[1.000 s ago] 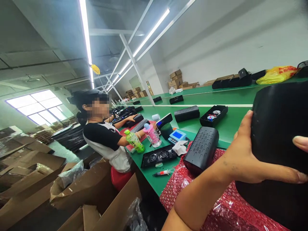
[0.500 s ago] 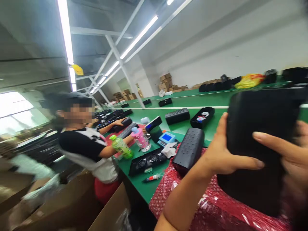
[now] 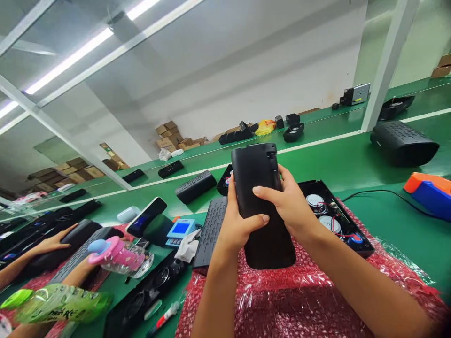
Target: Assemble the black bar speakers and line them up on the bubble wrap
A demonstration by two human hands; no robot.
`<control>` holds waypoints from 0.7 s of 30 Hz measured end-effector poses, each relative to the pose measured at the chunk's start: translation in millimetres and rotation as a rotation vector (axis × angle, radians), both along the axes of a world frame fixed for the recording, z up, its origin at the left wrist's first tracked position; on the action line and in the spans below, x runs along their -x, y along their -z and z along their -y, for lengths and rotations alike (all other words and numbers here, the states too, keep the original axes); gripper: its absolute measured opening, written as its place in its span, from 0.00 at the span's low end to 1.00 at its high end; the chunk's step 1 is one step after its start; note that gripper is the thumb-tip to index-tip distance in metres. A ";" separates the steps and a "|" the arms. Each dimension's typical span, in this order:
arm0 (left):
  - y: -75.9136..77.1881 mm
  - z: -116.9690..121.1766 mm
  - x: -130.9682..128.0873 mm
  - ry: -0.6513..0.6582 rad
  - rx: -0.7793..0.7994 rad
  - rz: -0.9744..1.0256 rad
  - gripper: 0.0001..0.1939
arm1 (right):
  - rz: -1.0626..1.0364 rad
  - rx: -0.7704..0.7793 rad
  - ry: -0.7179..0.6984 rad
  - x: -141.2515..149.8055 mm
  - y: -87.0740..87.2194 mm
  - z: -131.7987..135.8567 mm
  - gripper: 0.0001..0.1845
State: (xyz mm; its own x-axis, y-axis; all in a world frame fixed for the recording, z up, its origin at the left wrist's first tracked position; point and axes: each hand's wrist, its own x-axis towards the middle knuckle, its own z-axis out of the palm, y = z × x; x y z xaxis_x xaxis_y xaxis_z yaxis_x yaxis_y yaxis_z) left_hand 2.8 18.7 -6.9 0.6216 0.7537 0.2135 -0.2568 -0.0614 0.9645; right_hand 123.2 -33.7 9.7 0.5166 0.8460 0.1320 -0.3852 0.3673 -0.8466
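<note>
Both my hands hold a black speaker housing (image 3: 262,188) upright above a sheet of red bubble wrap (image 3: 282,295). My left hand (image 3: 237,225) grips its left side, thumb across the front. Around its right side wraps my right hand (image 3: 291,206), index finger lying over the front. Just left of it a black perforated grille (image 3: 210,230) lies on the wrap. To the right sits an open black speaker half (image 3: 334,220) with round drivers and red wires showing.
A co-worker's hands (image 3: 52,241) rest on black speakers at the left, by a pink bottle (image 3: 118,256) and a green bottle (image 3: 59,303). A phone (image 3: 146,217), a blue meter (image 3: 180,230) and a finished speaker (image 3: 403,143) sit on the green bench (image 3: 387,211). An orange-blue tool (image 3: 430,192) lies right.
My view has swung right and down, so the co-worker has slid out of view but for the hands. The housing, close up before, now stands at arm's length in both hands.
</note>
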 end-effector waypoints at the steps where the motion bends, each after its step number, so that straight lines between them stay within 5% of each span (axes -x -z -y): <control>1: -0.7 -0.5 0.0 -0.001 -0.002 -0.002 0.66 | 0.000 -0.003 -0.004 0.0 -0.2 0.1 0.52; 13: -9.5 -1.1 6.1 -0.023 0.018 -0.086 0.68 | -0.083 0.025 0.005 3.9 0.0 -0.9 0.57; 21: -13.9 2.3 11.8 -0.010 0.030 -0.082 0.58 | -0.110 0.021 -0.048 6.6 -6.3 5.2 0.47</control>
State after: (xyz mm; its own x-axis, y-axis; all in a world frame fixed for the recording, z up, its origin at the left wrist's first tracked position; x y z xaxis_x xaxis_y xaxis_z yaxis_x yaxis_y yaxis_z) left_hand -9.1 16.4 7.0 0.6285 0.7652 0.1396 -0.1766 -0.0344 0.9837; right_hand 116.6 -38.9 16.0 0.4862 0.8719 0.0582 -0.4930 0.3287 -0.8056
